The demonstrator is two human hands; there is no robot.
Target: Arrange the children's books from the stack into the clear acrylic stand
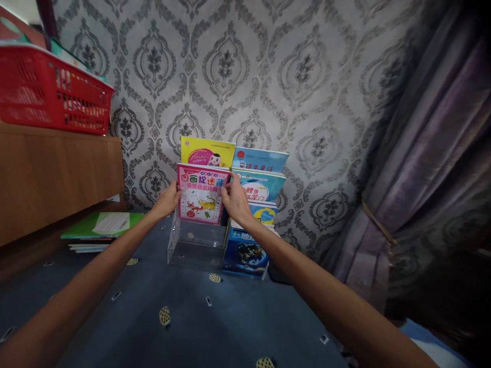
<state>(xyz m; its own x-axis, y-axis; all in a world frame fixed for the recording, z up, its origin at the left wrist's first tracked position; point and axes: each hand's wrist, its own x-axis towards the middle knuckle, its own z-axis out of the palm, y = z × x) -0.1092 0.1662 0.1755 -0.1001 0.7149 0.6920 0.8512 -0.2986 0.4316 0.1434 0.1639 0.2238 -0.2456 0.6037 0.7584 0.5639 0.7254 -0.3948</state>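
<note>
At far left I record a red plastic basket, with items visible through its slots, standing on a wooden cabinet. Next, a short stack of books, topped by a green one with a pale sheet on it, lies flat on a dark blue cloth printed with yellow motifs.

From my remote view, the left hand is closed on the left edge of a pink book. The book stands upright, cover facing the camera, at the left column of a clear rack; whether its lower edge bears on a tier I cannot tell. Directly behind it rises a yellow book. The right hand grips the opposite edge, thumb side near the upper corner, partly covering the adjoining column.

That right column carries, from back to front, a blue book, a teal book, others partly hidden by the forearm, and a dark blue book. At far right hangs a grey-purple curtain, gathered by a cord.
</note>
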